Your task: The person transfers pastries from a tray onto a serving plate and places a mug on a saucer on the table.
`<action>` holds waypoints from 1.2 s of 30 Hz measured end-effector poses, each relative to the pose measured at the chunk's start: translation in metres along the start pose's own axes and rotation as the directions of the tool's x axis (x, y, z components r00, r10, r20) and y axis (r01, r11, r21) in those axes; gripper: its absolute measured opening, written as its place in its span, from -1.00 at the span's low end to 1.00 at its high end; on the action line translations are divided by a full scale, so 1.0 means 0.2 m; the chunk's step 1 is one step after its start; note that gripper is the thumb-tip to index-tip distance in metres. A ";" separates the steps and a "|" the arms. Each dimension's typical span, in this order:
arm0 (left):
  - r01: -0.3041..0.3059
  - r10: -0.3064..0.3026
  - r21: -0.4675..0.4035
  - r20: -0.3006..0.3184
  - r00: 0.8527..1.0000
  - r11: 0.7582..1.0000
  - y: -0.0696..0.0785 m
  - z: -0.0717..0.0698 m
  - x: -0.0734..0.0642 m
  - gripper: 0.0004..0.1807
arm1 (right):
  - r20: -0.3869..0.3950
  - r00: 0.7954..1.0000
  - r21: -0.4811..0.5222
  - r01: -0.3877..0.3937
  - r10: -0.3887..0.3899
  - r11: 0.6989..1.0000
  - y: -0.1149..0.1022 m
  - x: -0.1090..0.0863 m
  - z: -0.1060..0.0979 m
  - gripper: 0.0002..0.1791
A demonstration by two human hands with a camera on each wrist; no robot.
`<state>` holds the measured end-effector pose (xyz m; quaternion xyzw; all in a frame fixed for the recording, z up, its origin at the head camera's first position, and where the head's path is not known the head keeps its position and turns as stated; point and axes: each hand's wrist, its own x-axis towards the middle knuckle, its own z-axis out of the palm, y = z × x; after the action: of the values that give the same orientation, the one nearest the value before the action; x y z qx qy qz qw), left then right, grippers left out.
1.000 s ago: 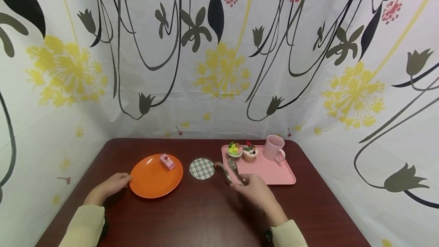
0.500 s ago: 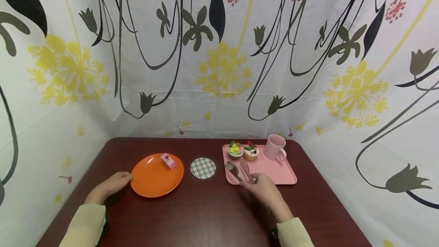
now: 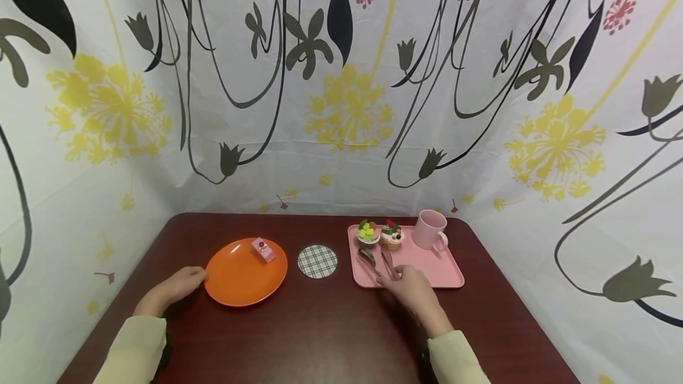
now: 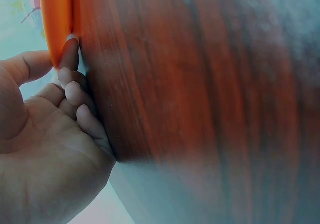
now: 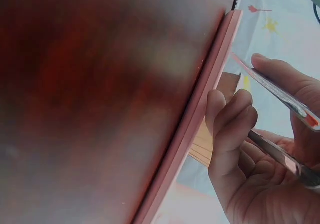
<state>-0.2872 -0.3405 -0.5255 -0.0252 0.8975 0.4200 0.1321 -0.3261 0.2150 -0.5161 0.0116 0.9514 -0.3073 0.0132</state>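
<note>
My left hand (image 3: 173, 290) pinches the left rim of an orange plate (image 3: 240, 280); in the left wrist view the thumb is above the rim and the curled fingers are beneath it. A small pink cake piece (image 3: 263, 250) sits on the plate. With my right hand (image 3: 413, 294) I hold a spoon (image 3: 367, 257) and a fork (image 3: 388, 258) over the front left of a pink tray (image 3: 432, 271). Their handles cross the hand in the right wrist view, one metal handle (image 5: 285, 156) lying over the palm. Whether the utensils touch the tray I cannot tell.
Along the tray's back stand a small bowl of fruit (image 3: 368, 234), a fruit-topped cupcake (image 3: 392, 239) and a pink mug (image 3: 428, 231). A round checked coaster (image 3: 317, 262) lies between plate and tray. Patterned cloth (image 3: 347, 176) surrounds the dark wooden table (image 3: 299, 330).
My right hand has carried the spoon and fork rightward from beside the coaster to over the tray, the spoon turning with its bowl toward the fruit bowl. My left hand stays at the plate's rim.
</note>
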 end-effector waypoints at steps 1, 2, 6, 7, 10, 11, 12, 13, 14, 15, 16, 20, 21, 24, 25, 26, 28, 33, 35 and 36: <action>0.000 0.000 -0.002 0.001 1.000 1.000 0.00 0.00 0.00 -0.67 | -0.004 1.000 -0.007 0.007 -0.007 1.000 0.00 0.01 0.00 -0.49; 0.000 0.000 -0.003 0.002 1.000 1.000 0.00 0.00 0.00 -0.66 | -0.007 1.000 -0.013 0.012 -0.012 1.000 -0.01 0.01 0.00 -0.49; 0.006 -0.006 -0.002 -0.002 1.000 1.000 -0.01 0.00 0.00 -0.66 | -0.008 1.000 -0.022 0.028 -0.028 0.999 -0.02 0.02 -0.01 -0.50; 0.007 -0.007 0.000 -0.005 1.000 1.000 -0.01 0.00 0.00 -0.67 | -0.009 1.000 -0.025 0.030 -0.030 0.999 -0.03 0.03 -0.01 -0.50; 0.002 -0.002 0.004 -0.011 1.000 1.000 -0.02 0.01 0.01 -0.67 | -0.006 1.000 -0.030 0.028 -0.028 0.999 -0.03 0.04 -0.01 -0.49; 0.002 -0.002 0.008 -0.013 1.000 1.000 -0.03 0.01 0.01 -0.68 | -0.006 1.000 -0.033 0.028 -0.028 0.999 -0.04 0.04 -0.01 -0.49; 0.003 -0.003 0.008 -0.015 1.000 1.000 -0.03 0.01 0.01 -0.68 | -0.005 1.000 -0.036 0.026 -0.026 0.999 -0.04 0.05 -0.01 -0.48; 0.004 -0.003 0.010 -0.016 1.000 1.000 -0.03 0.01 0.01 -0.68 | -0.003 1.000 -0.040 0.025 -0.025 0.999 -0.04 0.06 -0.01 -0.48; 0.006 -0.006 0.009 -0.018 1.000 1.000 -0.02 0.01 0.01 -0.68 | -0.001 1.000 -0.043 0.024 -0.024 0.999 -0.05 0.06 -0.01 -0.47; 0.008 -0.008 0.010 -0.019 1.000 1.000 -0.02 0.01 0.01 -0.68 | 0.001 1.000 -0.042 0.022 -0.022 0.999 -0.05 0.07 -0.01 -0.47; 0.012 -0.012 0.009 -0.022 1.000 1.000 -0.02 0.01 0.01 -0.68 | 0.004 1.000 -0.040 0.021 -0.021 0.999 -0.06 0.07 -0.01 -0.47; 0.010 -0.010 0.006 -0.024 1.000 1.000 -0.01 0.01 0.01 -0.69 | 0.019 1.000 -0.031 0.011 -0.010 0.999 -0.06 0.09 -0.02 -0.49; 0.008 -0.008 0.006 -0.025 1.000 1.000 -0.01 0.01 0.00 -0.69 | 0.024 1.000 -0.026 0.003 -0.003 1.000 -0.06 0.09 -0.01 -0.50; 0.016 -0.016 0.003 -0.022 1.000 1.000 -0.01 0.01 0.00 -0.69 | 0.037 0.999 -0.026 -0.015 0.016 1.000 -0.06 0.10 0.00 -0.50; 0.018 -0.018 0.000 -0.020 1.000 1.000 -0.01 0.01 0.00 -0.69 | 0.040 0.999 -0.027 -0.021 0.022 0.999 -0.06 0.11 0.01 -0.50; 0.021 -0.021 -0.004 -0.019 1.000 1.000 -0.01 0.01 0.00 -0.69 | 0.041 0.999 -0.026 -0.025 0.026 0.999 -0.06 0.11 0.01 -0.50; 0.021 -0.021 -0.011 -0.015 1.000 1.000 -0.01 0.01 -0.01 -0.68 | 0.036 0.999 -0.028 -0.024 0.025 0.999 -0.06 0.12 0.02 -0.48; 0.026 -0.026 -0.020 -0.013 1.000 0.999 0.00 0.00 -0.01 -0.69 | 0.029 0.999 -0.024 -0.024 0.024 0.999 -0.08 0.15 0.03 -0.45; 0.034 -0.035 -0.022 -0.011 0.999 0.999 0.00 0.00 -0.01 -0.68 | 0.028 0.999 -0.023 -0.026 0.026 0.999 -0.08 0.16 0.03 -0.44; 0.041 -0.041 -0.027 -0.011 0.999 0.999 0.00 0.00 -0.01 -0.68 | 0.028 0.999 -0.024 -0.025 0.026 0.999 -0.09 0.16 0.03 -0.44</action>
<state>-0.2846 -0.3411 -0.5249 -0.0478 0.8919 0.4290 0.1350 -0.3593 0.1980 -0.5116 0.0191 0.9546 -0.2958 0.0305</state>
